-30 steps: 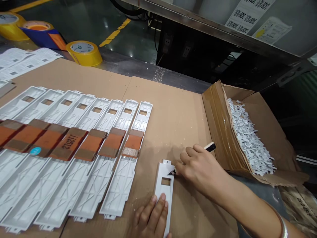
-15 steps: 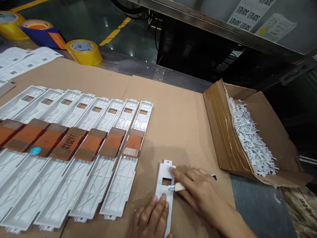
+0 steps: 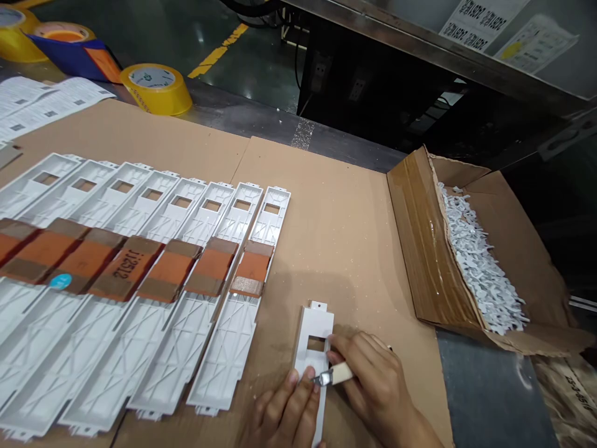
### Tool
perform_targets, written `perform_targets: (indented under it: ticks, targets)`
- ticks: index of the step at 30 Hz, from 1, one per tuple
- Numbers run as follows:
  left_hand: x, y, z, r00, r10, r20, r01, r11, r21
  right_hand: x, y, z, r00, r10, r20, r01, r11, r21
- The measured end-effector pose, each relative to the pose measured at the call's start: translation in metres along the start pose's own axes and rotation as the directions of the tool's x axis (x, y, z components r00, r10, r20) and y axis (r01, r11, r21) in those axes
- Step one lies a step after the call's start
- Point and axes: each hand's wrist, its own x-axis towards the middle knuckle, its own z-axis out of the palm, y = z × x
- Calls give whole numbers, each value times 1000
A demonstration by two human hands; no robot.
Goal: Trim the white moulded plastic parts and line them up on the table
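Since the half-second-earlier view from the head camera, the blade has been brought down the panel's edge, so that while a long white plastic panel with a square window (image 3: 311,323) is held in place, the small cream-handled utility knife (image 3: 338,373) is now seen below the window rather than level with it. Its short metal blade (image 3: 319,379) is angled toward the panel's lower part and is positioned just beside the fingertips of the left hand (image 3: 284,414). The right hand (image 3: 377,389) has been drawn in closer to the panel, and its fingers are curled together and clamped on the knife handle. The left fingers are laid together across the panel's lower part, pressing on it; the thumb is hidden, so whether the panel is gripped cannot be told. The panel is left lying on a brown cardboard sheet (image 3: 345,249), apart from a neat row of similar white panels (image 3: 224,336), across which strips of orange-brown tape (image 3: 252,267) are laid. Its top end is left uncovered. To the right, an open corrugated cardboard box (image 3: 420,249) is seen filled with small white plastic pieces (image 3: 480,267). Beyond the sheet, a roll of yellow packing tape (image 3: 156,90) and printed paper sheets (image 3: 51,93) are placed at the far left.
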Motion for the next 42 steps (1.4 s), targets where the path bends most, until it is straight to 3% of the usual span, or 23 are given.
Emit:
perform_targets:
  ticks: [5,14,17,21,25,30,42]
  targets:
    - [-7,-3,-2,996,40,84,-44,998,40,0,-1,6,999,-23,-29,22,999,-29]
    - [-3,-3,-3,998,38,58,-40,999,31,3,-12,15,994,8,-111,-15,998,-63]
    - [-1,-3,-2,998,48,46,-50,998,34,0,-12,16,989,65,-134,-67,998,-7]
    - [4,1,0,999,-21,-28,21,1000,-10,-7,-11,5,974,219,-64,-217,975,39]
    - [8,5,2,995,-59,-78,57,998,-37,-18,-11,-5,953,304,17,-297,941,-160]
    - [9,4,1,997,-61,-54,60,998,-31,-22,-17,-7,952,306,12,-274,870,-409]
    - [7,4,0,998,-50,-42,49,998,-37,-17,-20,-6,963,267,23,-219,832,-510]
